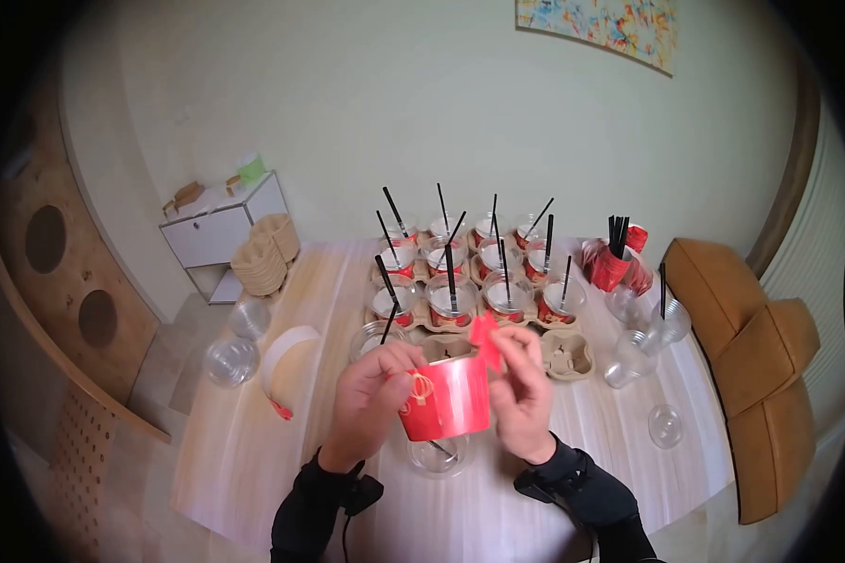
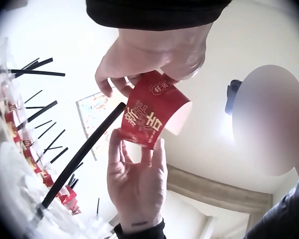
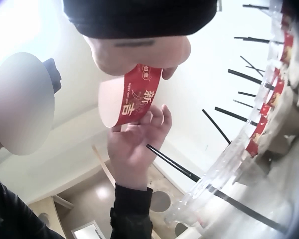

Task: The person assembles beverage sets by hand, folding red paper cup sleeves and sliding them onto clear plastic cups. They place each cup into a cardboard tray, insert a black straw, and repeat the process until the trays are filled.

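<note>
A red paper cup sleeve (image 1: 455, 399) with gold print is held up in front of the body, bent into a curved band. My left hand (image 1: 371, 403) pinches its left side between thumb and fingers. At the other side, my right hand (image 1: 524, 399) grips the edge, where a red flap (image 1: 483, 340) sticks up. The left wrist view shows gold characters on the sleeve (image 2: 152, 112), with fingertips of both hands at opposite edges. Below the sleeve, partly covered by it, a clear plastic cup (image 1: 432, 462) with a black straw stands on the table.
Behind the hands, carton trays (image 1: 568, 355) carry rows of clear cups with red sleeves and black straws. A red cup of straws (image 1: 610, 267) and loose clear cups (image 1: 631, 352) are at right. Left are clear cups (image 1: 230, 361), a curved sleeve (image 1: 277, 361) and stacked trays (image 1: 258, 267).
</note>
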The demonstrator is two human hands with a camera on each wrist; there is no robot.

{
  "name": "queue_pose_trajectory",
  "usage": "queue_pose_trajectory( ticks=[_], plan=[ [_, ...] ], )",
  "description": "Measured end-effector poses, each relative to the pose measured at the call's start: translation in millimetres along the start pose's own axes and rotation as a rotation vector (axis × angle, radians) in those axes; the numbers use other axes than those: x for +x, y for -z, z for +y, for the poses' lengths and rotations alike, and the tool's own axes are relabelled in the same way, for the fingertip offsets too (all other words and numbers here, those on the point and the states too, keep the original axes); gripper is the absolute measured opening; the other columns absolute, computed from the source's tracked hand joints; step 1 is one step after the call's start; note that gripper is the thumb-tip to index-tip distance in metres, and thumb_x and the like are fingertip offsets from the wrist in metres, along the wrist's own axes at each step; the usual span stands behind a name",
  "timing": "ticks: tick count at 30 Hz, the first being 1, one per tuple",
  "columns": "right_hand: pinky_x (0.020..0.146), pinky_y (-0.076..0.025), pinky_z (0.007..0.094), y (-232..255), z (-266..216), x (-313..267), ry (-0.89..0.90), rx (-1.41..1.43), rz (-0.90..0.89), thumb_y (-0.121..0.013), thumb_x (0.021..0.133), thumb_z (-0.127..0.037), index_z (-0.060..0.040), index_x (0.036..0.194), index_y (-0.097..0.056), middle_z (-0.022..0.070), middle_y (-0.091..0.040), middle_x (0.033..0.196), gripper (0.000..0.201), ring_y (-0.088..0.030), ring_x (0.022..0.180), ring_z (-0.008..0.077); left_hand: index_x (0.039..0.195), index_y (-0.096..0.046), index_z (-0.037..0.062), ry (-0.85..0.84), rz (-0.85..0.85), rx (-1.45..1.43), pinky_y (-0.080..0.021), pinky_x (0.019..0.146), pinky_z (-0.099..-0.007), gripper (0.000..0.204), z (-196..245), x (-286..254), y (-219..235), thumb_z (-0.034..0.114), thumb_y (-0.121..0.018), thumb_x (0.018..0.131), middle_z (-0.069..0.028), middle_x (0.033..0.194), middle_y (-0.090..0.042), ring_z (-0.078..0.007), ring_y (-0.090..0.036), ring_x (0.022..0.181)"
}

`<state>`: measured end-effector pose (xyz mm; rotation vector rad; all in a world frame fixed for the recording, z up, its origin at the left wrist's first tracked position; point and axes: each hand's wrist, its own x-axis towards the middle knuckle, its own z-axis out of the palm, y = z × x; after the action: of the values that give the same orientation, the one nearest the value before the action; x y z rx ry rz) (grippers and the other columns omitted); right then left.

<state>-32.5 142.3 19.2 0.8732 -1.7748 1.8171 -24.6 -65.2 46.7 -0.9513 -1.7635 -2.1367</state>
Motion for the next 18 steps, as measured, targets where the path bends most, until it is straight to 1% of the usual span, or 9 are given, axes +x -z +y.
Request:
queue_pose_trajectory(
  ticks=[2,3,5,6,7,9,10,13,18],
  plan=[
    [0.103,-0.045,0.0377,2,1,4,0.095,0.1,0.198,-0.066,0.097,-0.024,-0.0008,0.135,-0.06,0.0124,-0.039,0.135,0.045,-0.051,0.122,0.0241,0.083,-0.05,0.0031,0.095,0.079,-0.084,-0.04,0.102,-0.0383,0.012,-2,-2,4,0.005,-0.052,0.095,-0.0072,0.093,-0.058,-0.0217,-0.055,0.105],
    [0.103,-0.045,0.0377,4,1,3,0.09,0.103,0.197,-0.066,0.097,-0.024,-0.0008,0.135,-0.06,0.0124,-0.039,0.135,0.045,-0.051,0.122,0.0241,0.083,-0.05,0.0031,0.099,0.083,-0.083,-0.04,0.102,-0.0383,0.012,-4,-3,5,0.005,-0.052,0.095,-0.0072,0.093,-0.058,-0.0217,-0.055,0.105],
    [0.103,-0.044,0.0392,7,-1,3,0.323,-0.047,0.049,-0.06,0.1,-0.04,-0.0004,0.132,-0.063,0.0146,-0.04,0.135,0.051,-0.049,0.122,0.0265,0.085,-0.051,0.0025,0.096,0.056,-0.068,-0.041,0.099,-0.0364,0.013,-5,-3,6,0.009,-0.049,0.097,-0.0083,0.098,-0.058,-0.0203,-0.055,0.104],
    [0.099,-0.045,0.0404,4,-6,2,0.364,0.012,-0.017,-0.069,0.094,-0.037,-0.0028,0.128,-0.066,0.0162,-0.043,0.134,0.049,-0.05,0.119,0.0275,0.085,-0.051,0.0025,0.099,0.055,-0.067,-0.041,0.099,-0.0364,0.013,-3,-3,3,0.009,-0.049,0.097,-0.0083,0.098,-0.058,-0.0203,-0.055,0.104],
    [0.099,-0.045,0.0404,6,-10,2,0.362,0.013,-0.014,-0.069,0.094,-0.037,-0.0028,0.128,-0.066,0.0162,-0.043,0.134,0.049,-0.05,0.119,0.0275,0.086,-0.051,0.002,0.126,0.077,-0.059,-0.041,0.098,-0.0355,0.013,0,-3,-1,0.009,-0.049,0.097,-0.0086,0.099,-0.058,-0.0195,-0.055,0.103],
    [0.093,-0.047,0.0399,10,-17,2,0.305,-0.125,-0.189,-0.08,0.084,-0.033,-0.0059,0.126,-0.069,0.016,-0.048,0.132,0.05,-0.052,0.116,0.0282,0.086,-0.052,0.0015,0.156,0.097,-0.049,-0.041,0.098,-0.0345,0.014,1,-3,-4,0.008,-0.048,0.098,-0.0089,0.1,-0.058,-0.0187,-0.055,0.103],
    [0.089,-0.048,0.0406,11,-22,4,0.317,-0.174,-0.191,-0.086,0.074,-0.03,-0.008,0.121,-0.072,0.0161,-0.052,0.127,0.054,-0.055,0.112,0.0303,0.088,-0.053,0.0009,0.131,0.089,-0.033,-0.041,0.098,-0.0343,0.014,-1,-3,-3,0.009,-0.048,0.098,-0.009,0.101,-0.058,-0.0184,-0.054,0.103],
    [0.089,-0.048,0.0408,15,-24,12,0.409,-0.318,-0.242,-0.086,0.074,-0.031,-0.0088,0.116,-0.074,0.0172,-0.055,0.124,0.049,-0.056,0.109,0.0327,0.09,-0.054,0.0,0.107,0.072,-0.013,-0.041,0.098,-0.0336,0.014,-1,-2,-1,0.009,-0.047,0.099,-0.0088,0.103,-0.058,-0.0176,-0.054,0.102],
    [0.09,-0.048,0.044,15,-31,16,0.384,-0.402,-0.247,-0.085,0.074,-0.029,-0.0098,0.111,-0.075,0.0186,-0.055,0.124,0.043,-0.058,0.108,0.035,0.092,-0.055,-0.0006,0.151,0.043,-0.005,-0.041,0.096,-0.0317,0.014,3,-2,-7,0.008,-0.046,0.099,-0.0078,0.104,-0.058,-0.0159,-0.053,0.102]
  ],
)
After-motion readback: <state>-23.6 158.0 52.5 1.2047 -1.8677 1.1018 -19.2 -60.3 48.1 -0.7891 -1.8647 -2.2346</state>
